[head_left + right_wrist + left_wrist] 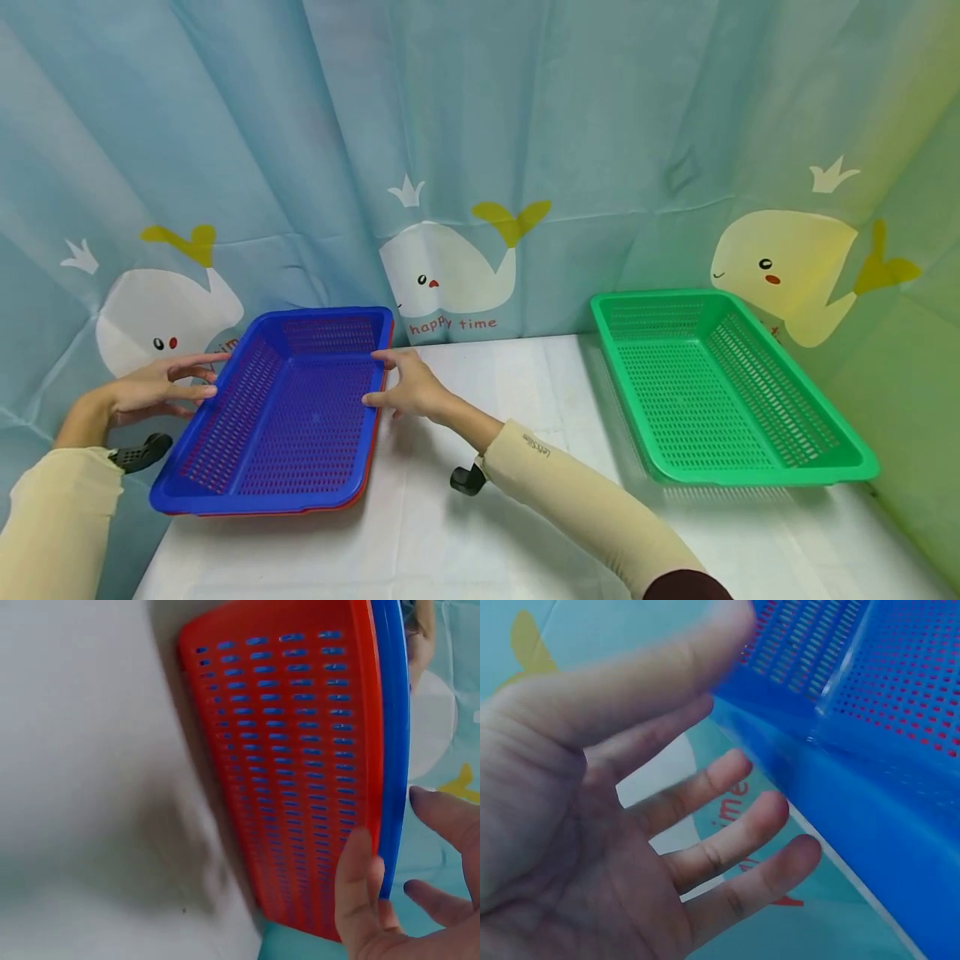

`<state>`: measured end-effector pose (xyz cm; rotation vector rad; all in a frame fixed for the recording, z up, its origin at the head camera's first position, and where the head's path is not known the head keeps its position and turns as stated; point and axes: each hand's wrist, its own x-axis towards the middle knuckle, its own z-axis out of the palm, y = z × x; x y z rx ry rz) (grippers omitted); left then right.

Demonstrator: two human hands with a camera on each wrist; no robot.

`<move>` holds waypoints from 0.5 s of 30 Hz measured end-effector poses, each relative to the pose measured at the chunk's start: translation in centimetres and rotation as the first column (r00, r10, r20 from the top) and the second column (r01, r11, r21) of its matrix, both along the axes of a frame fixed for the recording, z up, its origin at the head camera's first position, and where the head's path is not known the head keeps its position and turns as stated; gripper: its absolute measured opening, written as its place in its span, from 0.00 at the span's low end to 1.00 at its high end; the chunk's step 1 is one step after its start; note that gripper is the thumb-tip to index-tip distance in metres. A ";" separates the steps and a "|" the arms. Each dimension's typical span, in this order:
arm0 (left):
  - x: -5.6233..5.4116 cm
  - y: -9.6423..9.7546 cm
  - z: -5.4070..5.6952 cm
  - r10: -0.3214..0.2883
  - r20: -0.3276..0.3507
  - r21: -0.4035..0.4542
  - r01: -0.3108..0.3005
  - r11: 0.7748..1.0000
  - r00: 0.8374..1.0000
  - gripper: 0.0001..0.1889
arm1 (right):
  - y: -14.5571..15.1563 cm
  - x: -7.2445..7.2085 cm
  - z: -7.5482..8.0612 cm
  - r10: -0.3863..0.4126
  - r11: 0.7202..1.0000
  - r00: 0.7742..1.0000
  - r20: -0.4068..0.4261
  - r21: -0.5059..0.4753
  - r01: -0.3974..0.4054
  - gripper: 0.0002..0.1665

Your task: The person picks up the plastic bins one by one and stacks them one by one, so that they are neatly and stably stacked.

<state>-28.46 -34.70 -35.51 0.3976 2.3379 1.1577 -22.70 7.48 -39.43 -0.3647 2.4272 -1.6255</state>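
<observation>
- Maroon cloth (pixel 686 586) shows at the bottom edge of the head view, next to a cream right sleeve (pixel 577 500); a cream left sleeve (pixel 60 521) fills the lower left corner.
- Left hand (pixel 153 387), at the left of the frame: fingers spread and nearly straight, holding nothing, the tips right by the basket's left rim; whether they touch it I cannot tell.
- Right hand (pixel 416 385), left of centre: fingers loosely bent and parted, straddling the stack's right rim, some on the inner side and some along the outer wall; I cannot tell whether they grip it.
- Blue perforated plastic basket (pixel 315 425), between the two hands in the left half of the frame, upright.
- Red perforated basket (pixel 369 712), nested under the blue one; its colour shows through the holes.
- Green perforated basket (pixel 765 476), at the right of the frame, well apart from both hands.
- White table covering (pixel 487 475), lower middle, beneath the baskets.
- Pale blue curtain (pixel 592 125), across the top, printed with white whales (pixel 465 283) and "happy time".
</observation>
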 end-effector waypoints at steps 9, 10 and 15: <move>0.3 -0.4 -0.7 0.001 0.027 0.046 -0.002 0.999 1.000 0.38 | 0.3 0.1 -0.8 -0.004 0.990 0.988 -0.152 0.137 0.025 0.45; 0.4 -0.5 -0.9 -0.002 0.031 0.049 0.001 0.999 1.000 0.38 | 0.3 0.1 -0.9 -0.010 0.991 0.988 -0.153 0.134 0.030 0.45; 0.3 -0.8 -1.6 0.020 0.042 0.047 -0.022 0.999 0.999 0.37 | 0.1 0.3 -1.2 -0.026 0.995 0.989 -0.143 0.090 0.039 0.48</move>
